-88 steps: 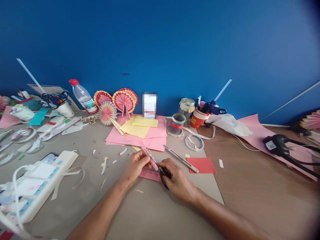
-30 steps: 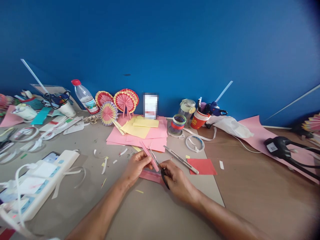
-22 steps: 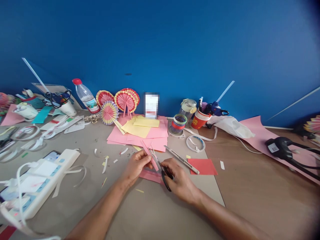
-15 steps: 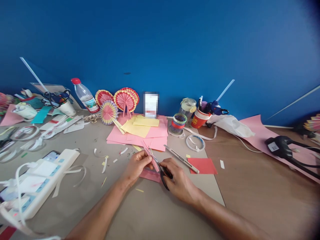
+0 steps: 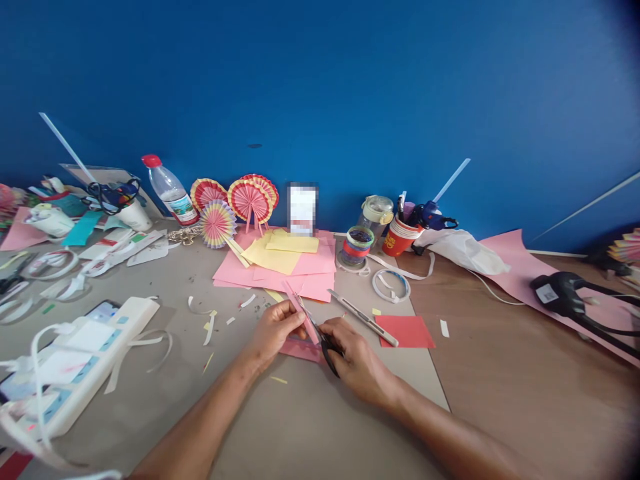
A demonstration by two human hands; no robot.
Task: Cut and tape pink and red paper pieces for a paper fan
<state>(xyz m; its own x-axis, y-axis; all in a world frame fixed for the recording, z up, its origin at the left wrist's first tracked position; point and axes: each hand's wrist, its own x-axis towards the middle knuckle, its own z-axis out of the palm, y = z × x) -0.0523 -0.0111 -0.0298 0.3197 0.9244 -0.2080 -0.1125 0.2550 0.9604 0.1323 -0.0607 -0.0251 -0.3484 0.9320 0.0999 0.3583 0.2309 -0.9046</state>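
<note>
A blue partition point(image 5: 320, 80) rises behind the desk point(image 5: 300, 440), its top part grey, part brown wood-look. Layered pink sheets point(image 5: 317, 288) lie at the middle, near the partition; a white power strip point(image 5: 133, 320) runs along the left. The clear bottle point(image 5: 173, 200) has a red cap and a printed label too small to read. The right hand point(image 5: 359, 357) is curled around the black handles of scissors point(image 5: 330, 357); the left hand point(image 5: 275, 330) has thumb and fingers pinched on a narrow pink strip point(image 5: 311, 328), held up between the hands above the desk. Beyond, several pleated rosettes point(image 5: 250, 201) look finished. A red paper cup point(image 5: 397, 241) carries yellow characters I cannot make out. The strip looks to be in one piece, so its cutting seems unfinished, though whether the blades have bitten into it is too small to tell. Beneath it lies another folded pink piece point(image 5: 300, 351), and small paper scraps point(image 5: 209, 331) are strewn to the left.
</note>
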